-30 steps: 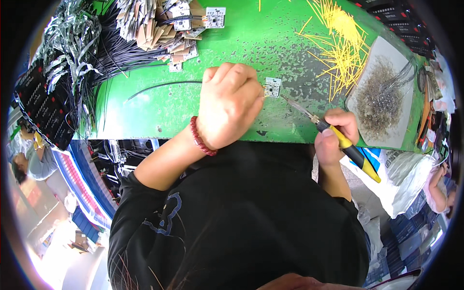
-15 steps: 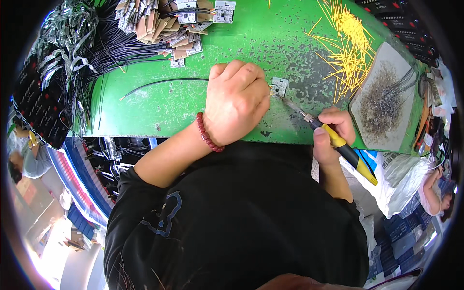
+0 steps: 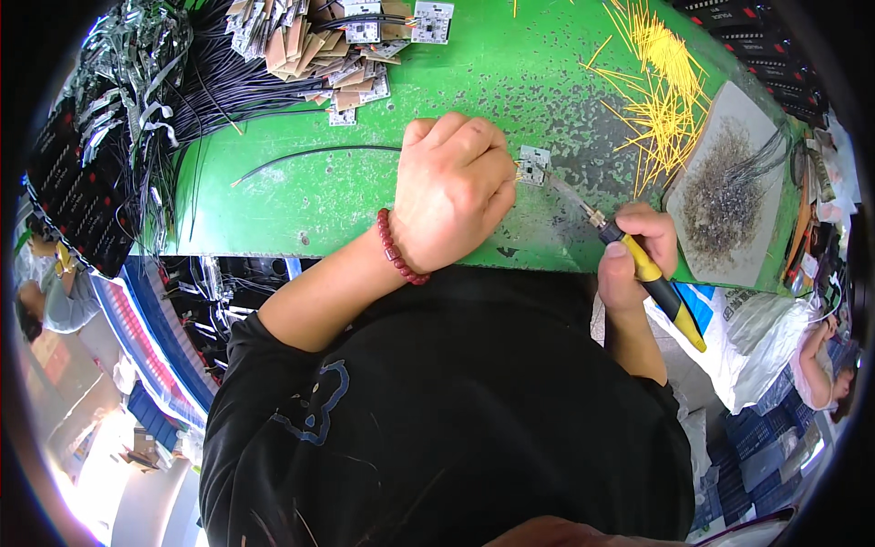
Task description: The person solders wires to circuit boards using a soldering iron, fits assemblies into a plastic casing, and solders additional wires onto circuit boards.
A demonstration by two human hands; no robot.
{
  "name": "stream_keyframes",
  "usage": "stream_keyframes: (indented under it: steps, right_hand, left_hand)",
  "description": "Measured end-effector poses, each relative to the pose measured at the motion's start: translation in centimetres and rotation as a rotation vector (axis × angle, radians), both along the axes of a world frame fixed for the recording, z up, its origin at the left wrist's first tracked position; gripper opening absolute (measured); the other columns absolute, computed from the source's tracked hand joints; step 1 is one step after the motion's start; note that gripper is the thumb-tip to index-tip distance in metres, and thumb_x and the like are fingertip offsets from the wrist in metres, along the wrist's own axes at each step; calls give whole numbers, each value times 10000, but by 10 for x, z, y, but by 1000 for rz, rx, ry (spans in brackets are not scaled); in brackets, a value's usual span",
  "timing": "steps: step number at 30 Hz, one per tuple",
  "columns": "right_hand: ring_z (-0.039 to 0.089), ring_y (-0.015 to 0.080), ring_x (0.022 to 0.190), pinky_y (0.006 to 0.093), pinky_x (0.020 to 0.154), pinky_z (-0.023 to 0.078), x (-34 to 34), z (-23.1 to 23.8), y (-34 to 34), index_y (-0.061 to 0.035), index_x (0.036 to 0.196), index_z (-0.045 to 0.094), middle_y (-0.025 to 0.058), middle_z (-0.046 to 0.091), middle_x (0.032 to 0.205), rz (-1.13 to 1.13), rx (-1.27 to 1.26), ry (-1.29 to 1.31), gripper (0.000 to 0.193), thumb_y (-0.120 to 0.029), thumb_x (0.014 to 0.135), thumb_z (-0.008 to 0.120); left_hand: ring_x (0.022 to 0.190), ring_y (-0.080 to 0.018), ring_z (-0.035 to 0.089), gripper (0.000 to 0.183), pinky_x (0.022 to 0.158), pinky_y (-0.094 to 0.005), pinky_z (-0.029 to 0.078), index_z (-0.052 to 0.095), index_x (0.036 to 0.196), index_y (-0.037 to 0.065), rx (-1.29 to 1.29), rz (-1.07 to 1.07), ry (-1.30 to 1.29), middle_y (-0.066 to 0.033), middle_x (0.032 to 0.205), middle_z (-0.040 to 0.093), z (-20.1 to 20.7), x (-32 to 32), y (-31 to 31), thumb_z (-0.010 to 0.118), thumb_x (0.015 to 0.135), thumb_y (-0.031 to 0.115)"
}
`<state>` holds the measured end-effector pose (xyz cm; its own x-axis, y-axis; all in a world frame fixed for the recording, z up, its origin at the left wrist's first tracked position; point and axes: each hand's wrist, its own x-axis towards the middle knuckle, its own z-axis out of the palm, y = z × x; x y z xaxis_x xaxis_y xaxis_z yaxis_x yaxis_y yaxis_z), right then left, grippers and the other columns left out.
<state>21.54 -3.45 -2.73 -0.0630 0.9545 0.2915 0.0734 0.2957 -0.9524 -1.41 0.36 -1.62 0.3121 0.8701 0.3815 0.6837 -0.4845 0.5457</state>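
On the green work surface lies a small white circuit board [image 3: 534, 166], with fine coloured wires at its left edge. My left hand [image 3: 456, 187] is closed beside it, knuckles up, around a black cable [image 3: 314, 149]. The cable's free end trails leftward to bare wire ends; the part under my fingers is hidden. In my right hand [image 3: 635, 252] is a yellow and black soldering iron [image 3: 645, 264], gripped between thumb and fingers. Its thin tip points up-left and lies close to the board's lower right corner; whether it touches cannot be told.
A heap of boards with black cables [image 3: 310, 55] lies at the far left. Loose yellow wires [image 3: 663, 100] are scattered at the far right. Beside them sits a grey slab [image 3: 729, 196] covered with dark residue. White plastic bags [image 3: 752, 342] hang below the table's right edge.
The soldering iron has moved slightly right, its tip shifting from the board's lower left toward its lower right corner. My left hand keeps its place beside the board.
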Motion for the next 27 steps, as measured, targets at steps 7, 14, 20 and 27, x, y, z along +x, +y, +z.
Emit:
stream_keyframes:
  steps: [7,14,20,27]
  right_hand:
    - [472,111,627,250,536,364,-3,6,2,-11,908,574,82,547,746,58,-2,-89,212,-102,759,694]
    - [455,111,628,243,543,353,1,2,-1,-8,926,561,77,542,760,33,10,-69,229,-108,769,694]
    - [497,102,687,228,627,404,-2,5,-2,11,1032,551,85,571,861,-40,-79,4,297,-130,819,703]
    - [679,166,683,268,606,520,-34,16,40,-61,1125,666,89,703,810,161,76,-312,305,14,829,681]
  left_hand:
    - [786,-206,546,146,700,-355,370,597,684,123,-9,4,12,1,837,576,1,0,-2,722,629,72]
    - [784,-200,541,98,689,-364,361,598,681,117,5,0,-7,-3,842,580,0,1,-2,686,655,81]
    - [774,-210,543,144,698,-358,370,588,681,117,-3,-6,0,-2,830,574,0,2,1,719,633,78]
    - [788,-220,566,145,685,-370,382,593,678,124,-13,31,38,-10,837,599,4,-3,-2,717,613,90]
